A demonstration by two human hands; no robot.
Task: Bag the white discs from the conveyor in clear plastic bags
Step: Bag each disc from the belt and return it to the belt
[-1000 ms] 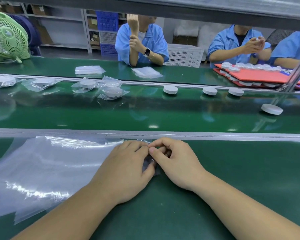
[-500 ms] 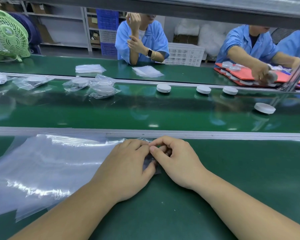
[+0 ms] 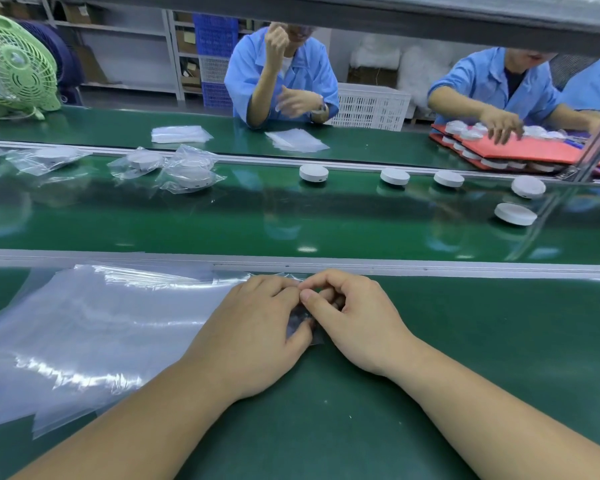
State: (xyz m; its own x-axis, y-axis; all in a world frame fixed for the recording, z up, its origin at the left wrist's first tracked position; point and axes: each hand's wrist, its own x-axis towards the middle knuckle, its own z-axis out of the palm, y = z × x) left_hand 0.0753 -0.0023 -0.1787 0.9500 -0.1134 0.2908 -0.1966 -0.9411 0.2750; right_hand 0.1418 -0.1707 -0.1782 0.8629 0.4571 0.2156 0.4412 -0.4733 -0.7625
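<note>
Roughly: early in a bagging cycle, no disc in hand. Left hand (image 3: 253, 327) lies palm down on the stack (image 3: 94, 327) of clear bags on the near bench, with its fingers curled at the stack's right corner. Right hand (image 3: 357, 323) meets it there, thumb and fingers curled, pinching the bag (image 3: 300, 322) at that corner. Both hands hold plastic only. My guess is they're peeling one bag off or opening its mouth; can't tell which because the fingertips are hidden. Done: several bagged discs (image 3: 187, 174) sit on the belt (image 3: 291, 220) at far left, some touching each other; can't tell who bagged them. Left: five bare discs on the belt right of centre. Three are in a row by the far rail, starting at (image 3: 313, 172), and two are further right, the closest being the near disc (image 3: 515, 213). All are across the rail and well apart from the hands. More discs sit on the red tray (image 3: 534, 150) opposite, with a worker's hand on them, so supply probably continues. Remaining per piece: get the bag open, reach over the rail, load a disc, put it back on the belt. No end in sight from this view.
</note>
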